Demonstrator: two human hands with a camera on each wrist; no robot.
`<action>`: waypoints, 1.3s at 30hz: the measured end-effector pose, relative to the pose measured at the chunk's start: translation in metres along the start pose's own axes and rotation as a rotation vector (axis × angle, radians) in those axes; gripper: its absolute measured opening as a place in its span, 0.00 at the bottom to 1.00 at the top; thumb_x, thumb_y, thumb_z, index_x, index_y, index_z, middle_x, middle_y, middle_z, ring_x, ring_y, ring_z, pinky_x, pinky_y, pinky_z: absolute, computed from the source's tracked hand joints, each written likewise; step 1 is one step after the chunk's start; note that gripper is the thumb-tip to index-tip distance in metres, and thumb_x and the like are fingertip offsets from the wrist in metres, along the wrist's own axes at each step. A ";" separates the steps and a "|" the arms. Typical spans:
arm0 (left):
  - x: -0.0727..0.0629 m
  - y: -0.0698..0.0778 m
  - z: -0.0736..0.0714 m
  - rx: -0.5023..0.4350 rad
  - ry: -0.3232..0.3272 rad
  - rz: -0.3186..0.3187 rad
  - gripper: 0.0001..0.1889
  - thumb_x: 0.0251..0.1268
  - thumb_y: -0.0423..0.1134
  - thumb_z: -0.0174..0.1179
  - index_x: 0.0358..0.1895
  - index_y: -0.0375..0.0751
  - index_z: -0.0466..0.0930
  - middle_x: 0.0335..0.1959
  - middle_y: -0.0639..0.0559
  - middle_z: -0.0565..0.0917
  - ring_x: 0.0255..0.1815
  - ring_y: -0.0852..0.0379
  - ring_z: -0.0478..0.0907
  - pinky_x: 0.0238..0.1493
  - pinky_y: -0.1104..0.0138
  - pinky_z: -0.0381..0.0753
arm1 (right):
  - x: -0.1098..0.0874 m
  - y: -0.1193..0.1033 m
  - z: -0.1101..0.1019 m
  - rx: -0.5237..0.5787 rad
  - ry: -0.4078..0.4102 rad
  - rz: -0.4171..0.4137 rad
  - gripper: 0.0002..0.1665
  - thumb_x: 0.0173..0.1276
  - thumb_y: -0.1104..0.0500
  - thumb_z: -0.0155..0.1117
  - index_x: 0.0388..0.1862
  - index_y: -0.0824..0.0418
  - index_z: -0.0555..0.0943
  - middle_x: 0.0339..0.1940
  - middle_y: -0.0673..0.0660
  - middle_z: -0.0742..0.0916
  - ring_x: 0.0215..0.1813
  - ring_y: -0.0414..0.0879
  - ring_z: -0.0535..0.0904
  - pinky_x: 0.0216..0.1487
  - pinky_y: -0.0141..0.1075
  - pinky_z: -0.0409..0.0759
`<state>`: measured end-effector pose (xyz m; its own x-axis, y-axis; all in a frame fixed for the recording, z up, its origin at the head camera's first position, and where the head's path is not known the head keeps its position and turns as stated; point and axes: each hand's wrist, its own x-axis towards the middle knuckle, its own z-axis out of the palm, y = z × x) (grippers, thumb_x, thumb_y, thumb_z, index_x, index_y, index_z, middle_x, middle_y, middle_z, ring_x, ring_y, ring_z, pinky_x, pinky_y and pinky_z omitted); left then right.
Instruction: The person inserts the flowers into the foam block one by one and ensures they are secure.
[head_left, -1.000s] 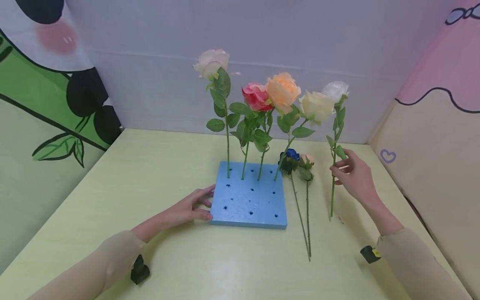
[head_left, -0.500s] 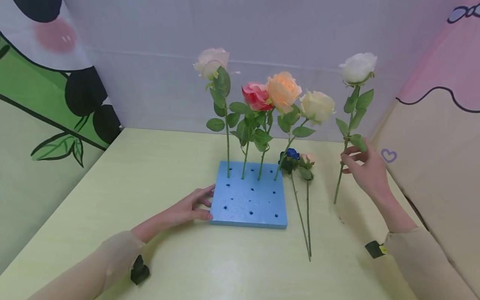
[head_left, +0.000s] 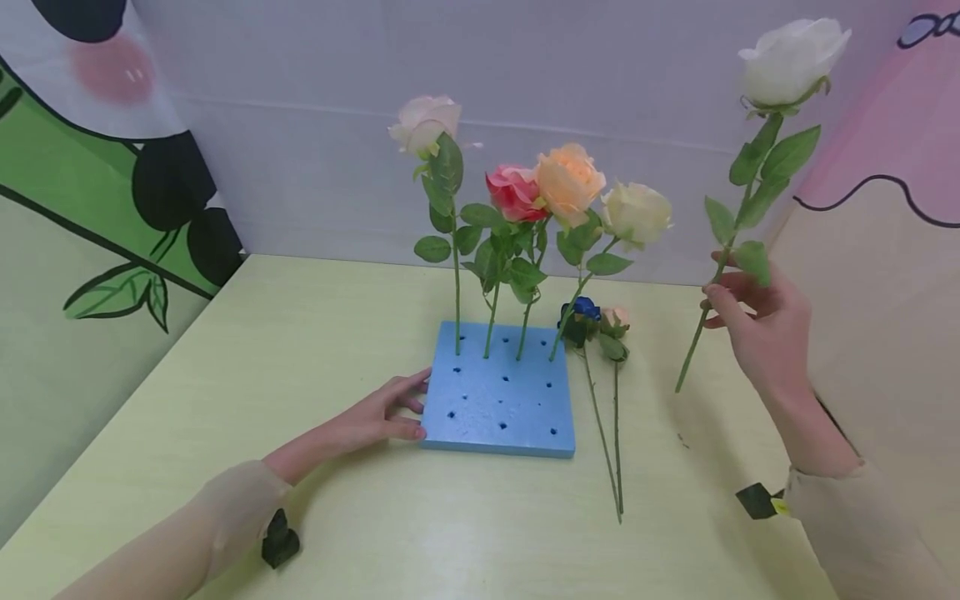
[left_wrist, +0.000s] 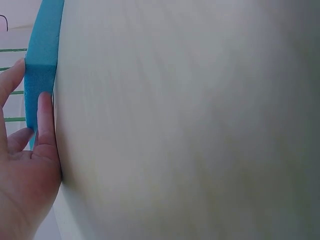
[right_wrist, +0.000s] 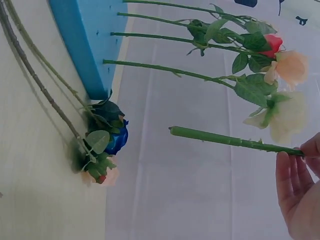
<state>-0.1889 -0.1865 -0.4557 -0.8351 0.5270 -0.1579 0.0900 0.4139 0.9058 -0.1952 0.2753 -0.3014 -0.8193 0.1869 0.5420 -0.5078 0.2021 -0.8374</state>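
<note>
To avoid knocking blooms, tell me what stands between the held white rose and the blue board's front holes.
A blue rose and a small peach rose lie on the table between the white rose and the blue board; a cream rose leans rightward. Nothing visible covers the front holes.

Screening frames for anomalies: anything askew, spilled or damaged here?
Mildly: in the head view the cream rose slants right from the blue board, while the pale pink rose stands nearly upright. A dark speck marks the table, too small to identify. No spill or breakage shows.
</note>
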 end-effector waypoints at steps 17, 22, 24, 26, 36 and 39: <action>-0.001 0.002 0.000 0.004 0.004 -0.001 0.46 0.64 0.45 0.67 0.80 0.53 0.47 0.73 0.42 0.62 0.64 0.47 0.70 0.56 0.72 0.78 | -0.020 -0.026 0.046 0.201 -0.074 -0.054 0.16 0.69 0.70 0.61 0.55 0.72 0.81 0.30 0.50 0.91 0.31 0.40 0.85 0.28 0.28 0.83; -0.001 0.002 0.001 0.005 0.004 -0.005 0.47 0.63 0.45 0.67 0.80 0.53 0.47 0.73 0.42 0.62 0.64 0.47 0.71 0.56 0.72 0.79 | -0.026 -0.025 0.059 0.224 -0.118 -0.073 0.18 0.71 0.69 0.59 0.58 0.71 0.80 0.30 0.50 0.91 0.30 0.41 0.86 0.27 0.29 0.84; -0.001 0.001 0.001 0.010 0.004 -0.007 0.47 0.63 0.45 0.67 0.80 0.54 0.47 0.73 0.42 0.62 0.64 0.47 0.71 0.56 0.72 0.78 | -0.028 -0.024 0.063 0.231 -0.127 -0.055 0.19 0.71 0.67 0.59 0.59 0.70 0.79 0.30 0.50 0.91 0.30 0.42 0.86 0.27 0.30 0.84; -0.001 0.001 0.001 0.012 0.003 -0.009 0.47 0.64 0.45 0.67 0.80 0.54 0.47 0.73 0.43 0.62 0.64 0.47 0.71 0.56 0.72 0.78 | -0.031 -0.024 0.068 0.230 -0.140 -0.029 0.20 0.72 0.66 0.59 0.61 0.69 0.78 0.30 0.50 0.91 0.30 0.42 0.86 0.26 0.30 0.83; -0.002 0.003 0.002 -0.008 0.002 -0.011 0.47 0.63 0.44 0.67 0.80 0.53 0.47 0.73 0.42 0.62 0.64 0.47 0.70 0.55 0.75 0.79 | -0.037 -0.027 0.086 0.194 -0.380 0.003 0.29 0.68 0.72 0.61 0.68 0.65 0.72 0.36 0.48 0.91 0.38 0.42 0.87 0.31 0.36 0.87; -0.002 0.003 0.002 -0.011 0.003 -0.008 0.47 0.63 0.44 0.67 0.80 0.52 0.47 0.73 0.42 0.62 0.64 0.47 0.70 0.54 0.76 0.79 | -0.037 -0.028 0.091 0.223 -0.425 -0.002 0.29 0.67 0.74 0.61 0.67 0.66 0.73 0.37 0.50 0.91 0.40 0.42 0.88 0.32 0.39 0.88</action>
<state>-0.1858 -0.1852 -0.4528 -0.8372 0.5217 -0.1643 0.0771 0.4100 0.9088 -0.1750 0.1751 -0.3042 -0.8310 -0.2319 0.5056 -0.5162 -0.0173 -0.8563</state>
